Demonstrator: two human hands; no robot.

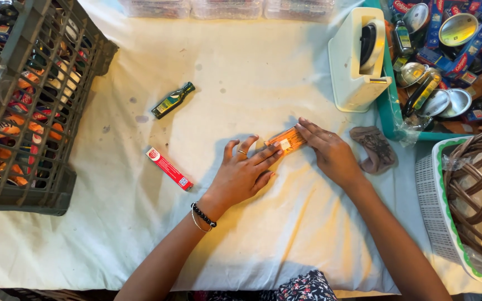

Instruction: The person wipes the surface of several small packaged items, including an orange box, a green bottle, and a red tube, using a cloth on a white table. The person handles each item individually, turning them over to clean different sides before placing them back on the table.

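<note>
A small flat orange packet (287, 139) lies on the white tablecloth (241, 83) in the middle. My left hand (244, 174) rests flat beside it, fingers spread, with the fingertips pressing on its left end. My right hand (330, 153) presses its fingertips on the packet's right end. Neither hand lifts it. A bead bracelet and a thin bangle sit on my left wrist.
A small dark green bottle (172, 100) and a red box (169, 168) lie to the left. A dark crate (29, 106) of packets stands far left. A white tape dispenser (358, 58), a teal tray (389, 106) of goods, a crumpled cloth (375, 147) and a wicker basket (478, 189) stand right.
</note>
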